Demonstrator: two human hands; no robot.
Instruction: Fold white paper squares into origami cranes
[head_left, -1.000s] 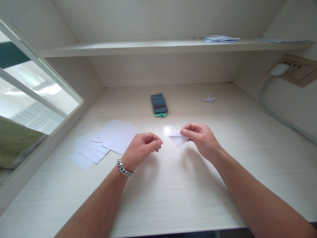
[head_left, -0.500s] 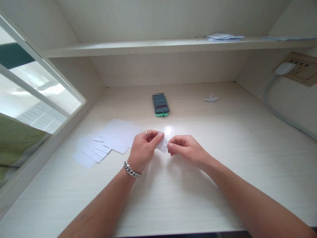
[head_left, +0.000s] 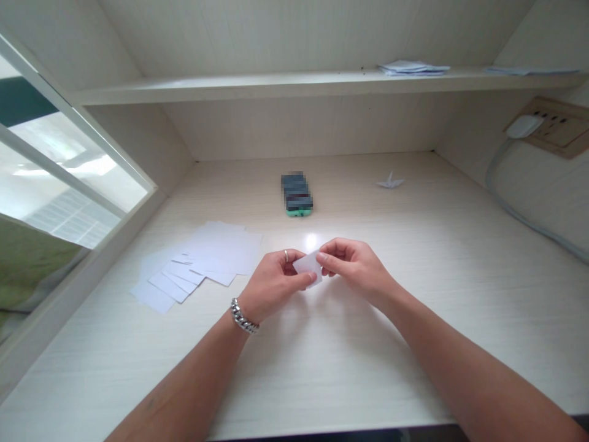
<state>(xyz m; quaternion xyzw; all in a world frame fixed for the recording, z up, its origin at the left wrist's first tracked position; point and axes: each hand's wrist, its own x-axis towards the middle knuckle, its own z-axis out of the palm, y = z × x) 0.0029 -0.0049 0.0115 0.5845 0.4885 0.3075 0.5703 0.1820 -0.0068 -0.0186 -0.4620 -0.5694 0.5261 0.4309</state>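
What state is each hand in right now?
Left hand: closed, holding the small white paper.
Right hand: closed, pinching the same paper's edge.

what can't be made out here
Head view: far side of the small white paper, turned away.
Head view: some fingers of the left hand, behind that paper.
Head view: details of the dark device, blurred by pixelation.
Head view: left forearm, cut off by bottom edge.

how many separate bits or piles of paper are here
5: a small piece held by the left hand and right hand; spread sheets left on the desk; a folded bird farther back, right; a stack and flatter paper on the shelf. More may be hidden.
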